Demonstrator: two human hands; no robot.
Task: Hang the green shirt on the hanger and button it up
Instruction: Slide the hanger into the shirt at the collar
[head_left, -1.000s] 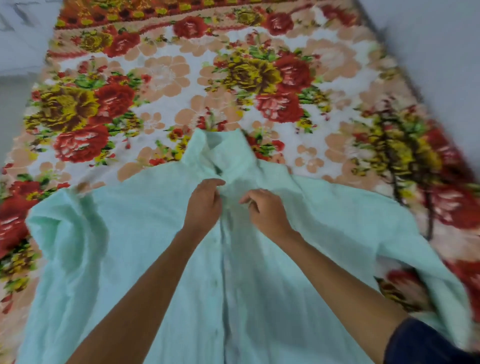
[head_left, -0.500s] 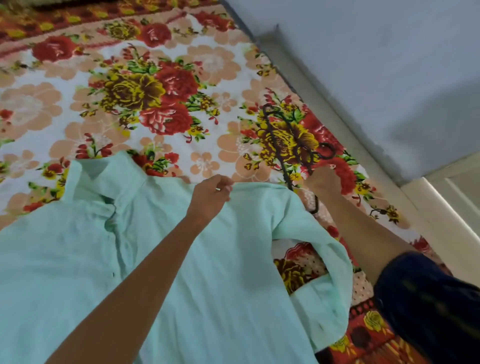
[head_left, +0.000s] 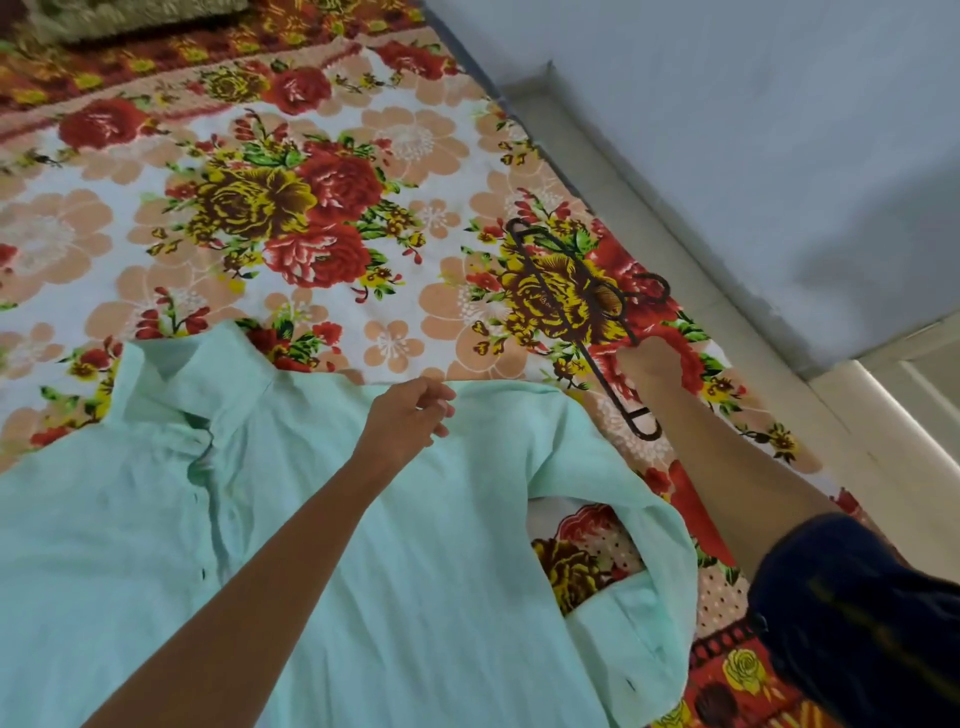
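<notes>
Green shirt (head_left: 363, 545) lies flat on the floral bedsheet (head_left: 218, 156), collar (head_left: 192, 384) toward the far left, one sleeve (head_left: 639, 597) folded back near the right edge. Left hand (head_left: 410, 421) hovers over the shirt's shoulder seam, fingers loosely curled, holding nothing. Right hand (head_left: 649, 369) reaches past the shirt and rests on the dark hanger (head_left: 571, 312), which lies on the sheet beside the wall (head_left: 727, 130); grip hidden, cannot tell.

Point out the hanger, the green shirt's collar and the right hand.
hanger (head_left: 563, 296): head view, on its dark bar lying across the floral sheet.
green shirt's collar (head_left: 197, 379): head view, on the folded collar band.
right hand (head_left: 649, 366): head view, back of the hand at the hanger.
</notes>
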